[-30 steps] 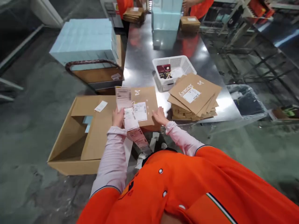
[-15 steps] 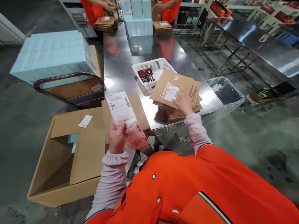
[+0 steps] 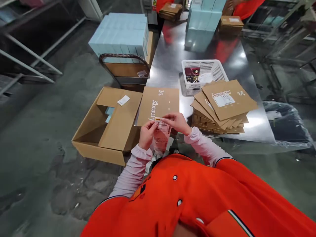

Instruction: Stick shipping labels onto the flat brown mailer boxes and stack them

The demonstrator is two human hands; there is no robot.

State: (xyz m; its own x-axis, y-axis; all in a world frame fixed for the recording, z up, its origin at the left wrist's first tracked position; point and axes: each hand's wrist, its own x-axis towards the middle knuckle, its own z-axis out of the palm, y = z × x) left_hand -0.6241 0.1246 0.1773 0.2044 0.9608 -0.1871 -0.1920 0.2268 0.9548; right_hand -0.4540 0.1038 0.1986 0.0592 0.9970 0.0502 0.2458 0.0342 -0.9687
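A strip of printed shipping labels (image 3: 161,135) hangs in front of my body, pinched at its upper end by both hands. My left hand (image 3: 147,134) grips its left corner, and my right hand (image 3: 178,123) has thumb and fingers closed on the top edge. Just beyond them lies a flat brown cardboard mailer (image 3: 160,102) with white "beauty" lettering, at the table's near left corner. To the right is an uneven stack of similar mailers (image 3: 219,112); its top one bears a white label (image 3: 223,100).
A white plastic basket (image 3: 204,70) with cards stands on the steel table (image 3: 170,62). Left of it are an open carton (image 3: 118,128) and a cart (image 3: 123,69) loaded with pale blue boxes (image 3: 120,36). A plastic-lined bin (image 3: 286,121) stands right. Co-workers' orange sleeves (image 3: 248,7) show at the far end.
My right hand has left the mailer stack and come to the label strip, now held by both hands. My view has turned left, and the strip is lower and closer to my body.
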